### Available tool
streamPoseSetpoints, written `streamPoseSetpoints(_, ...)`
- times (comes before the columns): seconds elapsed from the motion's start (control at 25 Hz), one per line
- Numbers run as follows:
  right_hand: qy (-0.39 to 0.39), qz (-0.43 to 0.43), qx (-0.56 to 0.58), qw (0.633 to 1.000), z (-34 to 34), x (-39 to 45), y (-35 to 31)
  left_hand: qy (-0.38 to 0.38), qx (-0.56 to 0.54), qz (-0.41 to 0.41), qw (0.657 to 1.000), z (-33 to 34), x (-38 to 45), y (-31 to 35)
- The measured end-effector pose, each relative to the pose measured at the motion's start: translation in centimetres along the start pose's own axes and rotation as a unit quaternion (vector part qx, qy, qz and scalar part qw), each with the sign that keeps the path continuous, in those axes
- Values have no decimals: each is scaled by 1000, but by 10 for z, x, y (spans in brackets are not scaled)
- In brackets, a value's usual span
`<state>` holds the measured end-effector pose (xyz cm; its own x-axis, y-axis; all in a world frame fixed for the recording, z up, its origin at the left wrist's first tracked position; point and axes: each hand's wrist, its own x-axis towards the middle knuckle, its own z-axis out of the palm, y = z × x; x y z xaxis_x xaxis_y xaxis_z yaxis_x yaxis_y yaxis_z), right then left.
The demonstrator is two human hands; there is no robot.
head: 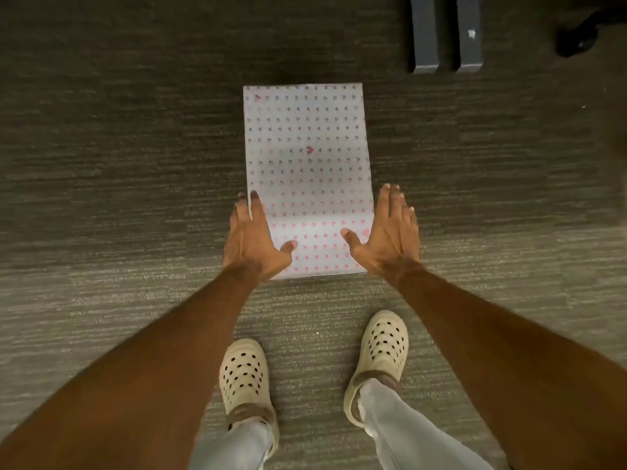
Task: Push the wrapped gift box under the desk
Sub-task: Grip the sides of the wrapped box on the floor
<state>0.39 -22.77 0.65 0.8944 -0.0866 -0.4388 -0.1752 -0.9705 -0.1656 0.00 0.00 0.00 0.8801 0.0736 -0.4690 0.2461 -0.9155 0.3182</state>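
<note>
The wrapped gift box [307, 164] lies flat on the grey carpet, a long rectangle in white paper with small pink hearts. My left hand [252, 235] rests on its near left corner, fingers along the left edge and thumb on top. My right hand [386, 232] is at the near right corner, thumb on the top face, fingers spread flat beside the right edge. Neither hand closes around the box. The far end of the box lies in shadow.
Two dark grey desk feet [446, 35] stand on the carpet at the upper right. A black chair caster [576, 39] sits in the far right corner. My two feet in cream clogs [246, 374] stand just behind the box.
</note>
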Motion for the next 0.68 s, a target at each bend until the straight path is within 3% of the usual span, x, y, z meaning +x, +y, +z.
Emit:
streamPoseSetpoints(0.16, 1, 35, 110, 993, 21, 34, 5, 26, -108, -104, 988, 18, 37, -9)
streamPoseSetpoints(0.32, -11, 74, 270, 960, 29, 63, 7, 43, -174, -142, 974, 23, 63, -11)
streamPoseSetpoints(0.44, -17, 109, 319, 941, 34, 80, 9, 71, -172, -177, 966, 22, 78, -18)
streamPoseSetpoints(0.68, -16, 145, 397, 906, 35, 100, 26, 66, -289, -264, 918, 19, 86, -21)
